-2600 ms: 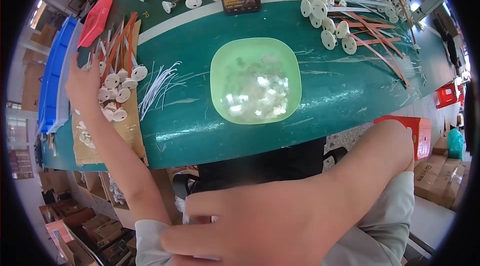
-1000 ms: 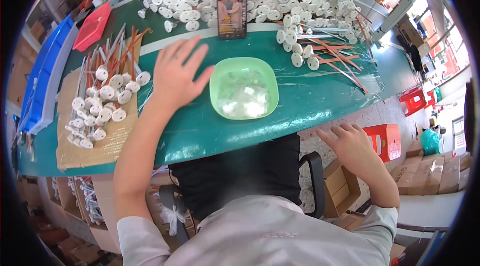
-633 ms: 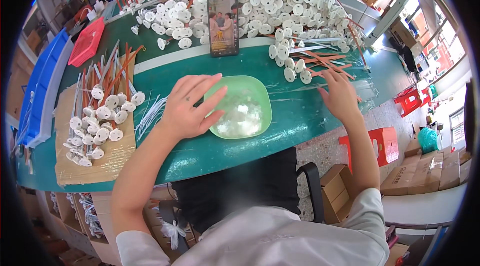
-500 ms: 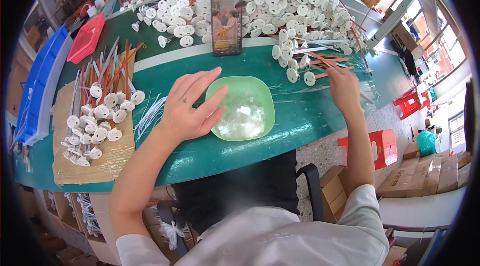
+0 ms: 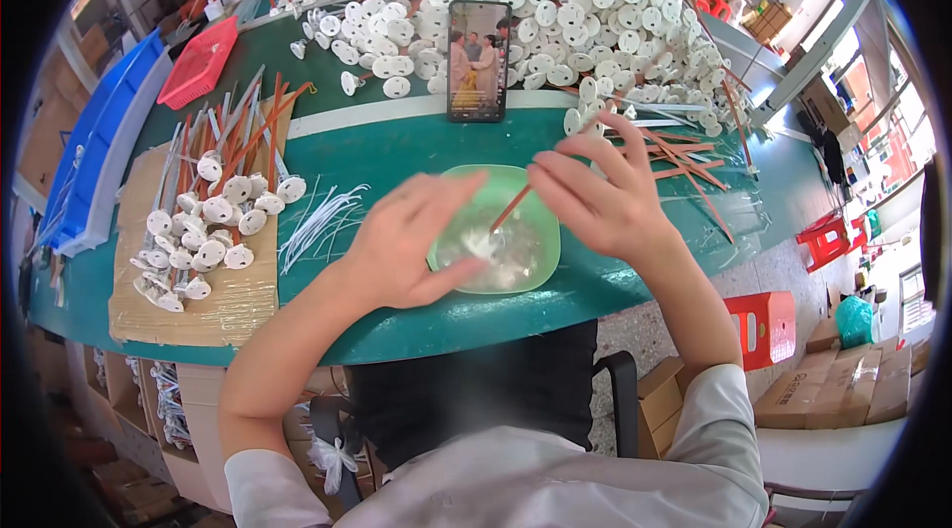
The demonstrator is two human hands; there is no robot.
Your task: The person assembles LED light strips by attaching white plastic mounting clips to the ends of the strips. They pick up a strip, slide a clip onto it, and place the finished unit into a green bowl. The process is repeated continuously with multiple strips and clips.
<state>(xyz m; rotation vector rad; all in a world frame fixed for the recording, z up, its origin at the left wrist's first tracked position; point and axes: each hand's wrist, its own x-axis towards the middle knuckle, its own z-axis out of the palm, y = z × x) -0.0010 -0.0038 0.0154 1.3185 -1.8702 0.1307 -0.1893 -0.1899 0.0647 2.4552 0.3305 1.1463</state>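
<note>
The left hand (image 5: 402,242) comes in from below on a forearm that slants up and right, its fingers open and blurred over the near-left rim of a green bowl (image 5: 547,255), the thumb spread well apart from them. The right hand (image 5: 607,189) hangs over the bowl's right side, wrist bent inward, fingers closed on 1 reddish-brown strip (image 5: 512,207), which slants down and left from the fingertips into the bowl, ending in a blurred white piece (image 5: 483,243) near the left thumb; I cannot tell whether they touch. Beneath both hands spreads a green tabletop (image 5: 397,325). Left of the left fingers lie thin white ties (image 5: 319,228), then white discs (image 5: 210,252) with strips on a cardboard sheet (image 5: 243,305). Beyond both sets of fingertips, a phone (image 5: 478,62) stands before a heap of discs (image 5: 575,7). Right of the right fingers are loose strips (image 5: 694,169), and beyond that forearm, a red stool (image 5: 780,330) on the floor.
</note>
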